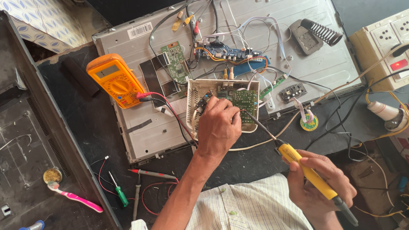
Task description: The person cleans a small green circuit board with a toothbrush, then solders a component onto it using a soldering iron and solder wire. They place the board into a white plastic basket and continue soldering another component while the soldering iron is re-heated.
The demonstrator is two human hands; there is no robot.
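1. Right hand (317, 183) fingers (313, 164) wrapped narrow round the yellow-handled soldering iron (309, 172). Its dark shaft runs toward 10 o'clock and the tip sits at the green circuit board in the open white plastic housing (245, 102).
2. Left hand (219, 125) lies over the housing's middle, fingers (226, 108) curled down onto the board. Whether they pinch a wire or a part I cannot tell; the hand hides the spot.
3. Judged state of the work: housing already open, iron at a joint on the board, so soldering is under way. No cover is seen back on the housing, and the loose wires around it read as closing-up not yet done.
4. At 12 o'clock from the housing: blue controller board with coloured wires (228, 52) on the grey metal back of a flat panel (149, 127).
5. At 9 o'clock: orange multimeter (115, 80), its red and black leads running toward the housing.
6. At 2 o'clock: coiled iron stand (319, 32).
7. At 7 o'clock on the dark table (85, 123): green-handled screwdriver (119, 191), pink toothbrush (76, 198), small round tin (52, 175).
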